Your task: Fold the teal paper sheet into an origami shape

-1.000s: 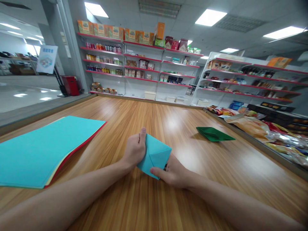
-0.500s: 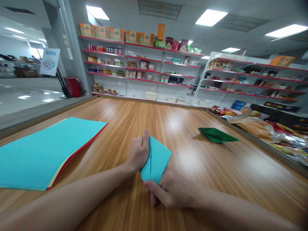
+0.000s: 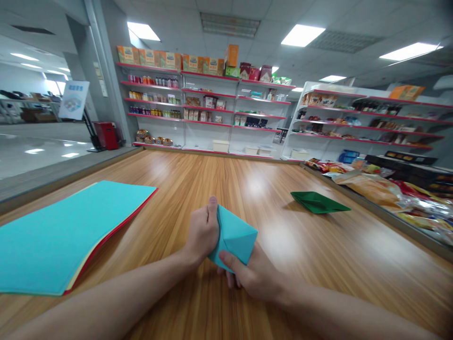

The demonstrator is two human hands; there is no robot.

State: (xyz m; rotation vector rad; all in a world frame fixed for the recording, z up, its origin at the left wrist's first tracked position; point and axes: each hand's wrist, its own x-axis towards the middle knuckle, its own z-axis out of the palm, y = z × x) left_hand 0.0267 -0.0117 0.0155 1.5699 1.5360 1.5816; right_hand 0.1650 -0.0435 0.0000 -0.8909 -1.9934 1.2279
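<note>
A piece of folded light-blue paper (image 3: 236,233) is held between both hands above the wooden table. My left hand (image 3: 203,229) is closed on its left edge, thumb pointing up. My right hand (image 3: 253,276) grips the lower right part, with the thumb on the near face and the fingers behind, partly hidden. A crease runs across the paper from its right corner. Off to the right lies a folded green paper boat (image 3: 318,202). A stack of coloured sheets (image 3: 78,231), light blue on top with yellow and red edges below, rests to the left.
The wooden table (image 3: 170,184) has a raised rim. Snack packets (image 3: 375,189) lie beyond its right edge. Stocked shelves (image 3: 205,97) stand behind the table and at the right. A sign on a stand (image 3: 73,100) and a red box (image 3: 105,135) are at the back left.
My right hand has moved up slightly, its thumb now farther onto the paper's face. The paper has tilted and shows a different crease. The camera view has tipped up a little.
</note>
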